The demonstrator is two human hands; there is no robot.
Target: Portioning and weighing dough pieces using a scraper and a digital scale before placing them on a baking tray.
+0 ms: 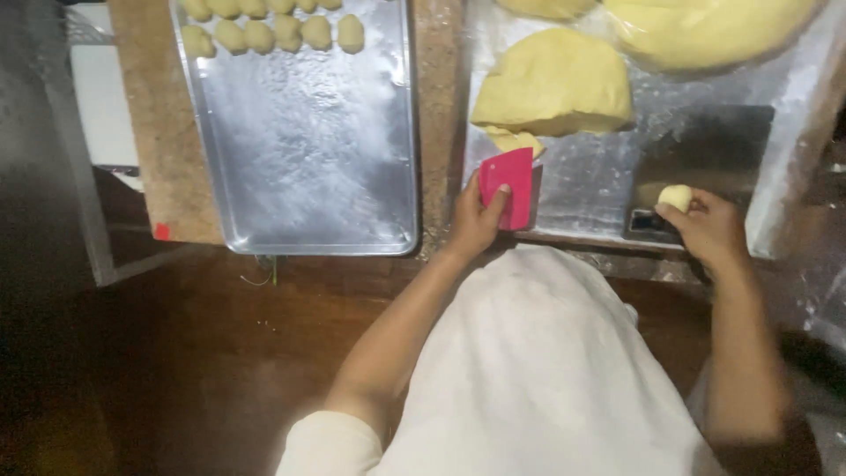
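My left hand grips a pink plastic dough scraper, held upright at the near edge of the floured work surface. Just beyond the scraper lies a small cut scrap of yellow dough, and behind that a large yellow dough mass. My right hand holds a small pale dough piece over a dark kitchen scale. On the left, a metal baking tray carries several rolled dough balls along its far end.
Another big dough lump sits at the far right under clear plastic. The tray rests on a brown speckled board. A white apron covers my front. Dark floor lies below the counter edge.
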